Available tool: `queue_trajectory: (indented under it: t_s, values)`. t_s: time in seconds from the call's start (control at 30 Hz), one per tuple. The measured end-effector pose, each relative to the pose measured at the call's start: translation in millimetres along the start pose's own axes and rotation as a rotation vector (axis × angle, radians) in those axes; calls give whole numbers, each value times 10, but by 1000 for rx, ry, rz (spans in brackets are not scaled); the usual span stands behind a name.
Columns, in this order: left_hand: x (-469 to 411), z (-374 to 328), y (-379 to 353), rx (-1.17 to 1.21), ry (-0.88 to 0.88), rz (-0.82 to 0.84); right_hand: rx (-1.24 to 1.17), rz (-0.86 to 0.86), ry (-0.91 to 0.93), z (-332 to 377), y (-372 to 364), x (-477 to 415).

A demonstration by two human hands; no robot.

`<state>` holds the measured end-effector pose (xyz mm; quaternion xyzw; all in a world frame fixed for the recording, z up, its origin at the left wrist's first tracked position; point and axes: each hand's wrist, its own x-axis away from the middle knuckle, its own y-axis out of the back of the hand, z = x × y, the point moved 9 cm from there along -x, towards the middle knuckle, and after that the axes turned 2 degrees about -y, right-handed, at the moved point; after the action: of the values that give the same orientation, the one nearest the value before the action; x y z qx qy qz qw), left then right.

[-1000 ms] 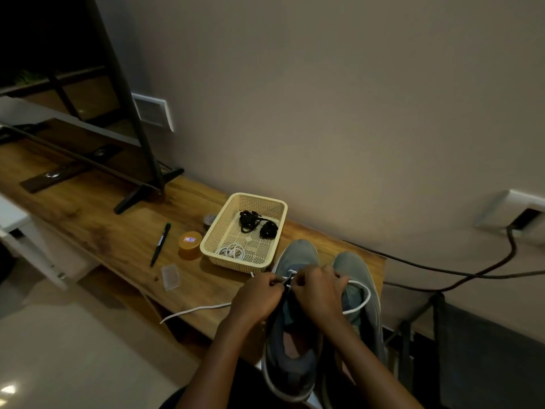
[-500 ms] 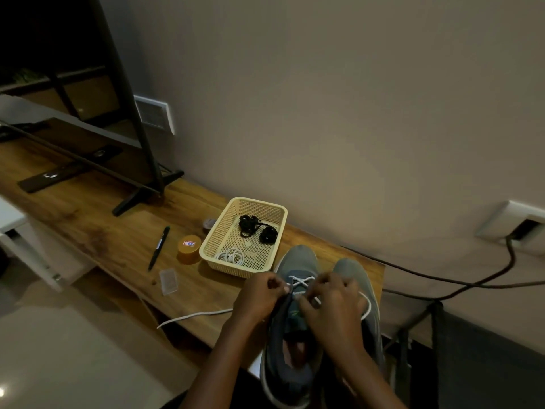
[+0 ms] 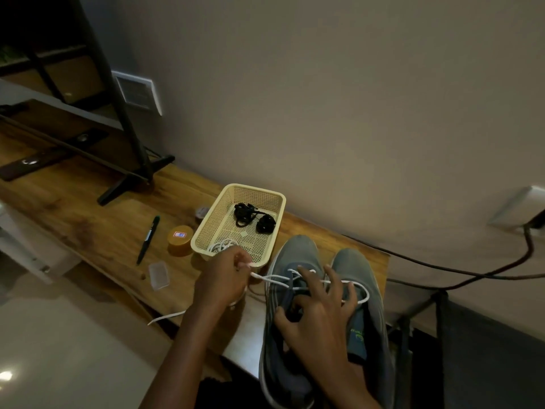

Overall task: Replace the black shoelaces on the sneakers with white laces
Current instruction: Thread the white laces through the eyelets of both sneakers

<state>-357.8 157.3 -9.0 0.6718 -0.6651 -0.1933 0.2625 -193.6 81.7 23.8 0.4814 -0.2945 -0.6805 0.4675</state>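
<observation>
left hand pinching the white lace near the tabletop's front edge. right hand spread open over the left sneaker, hiding its eyelets. heels cut off below.

The table is wood with a warm, visible grain and a slight shine. On it stands a basket of cream plastic, its walls and floor full of small holes — matt. Inside the basket lie black laces of woven cord. Just beside the basket, the sneakers are grey cloth, soft and matt, and the white lace across them is woven cord. Left of the basket, a small box is clear plastic.
</observation>
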Motion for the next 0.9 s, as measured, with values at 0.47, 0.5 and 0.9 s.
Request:
queue_trajectory:
  t_s: [0.47,0.5,0.9]
  values:
    - [78,-316,-71,-422,-207,-43,74,-66,-20,-106,-20,-95]
    - [66,-289,12,-450,-172,-86,72,-73,-20,-104,-14,-97]
    - [183,-486,-342,-563,-297,54,104,-67,-30,-115,-65,-125]
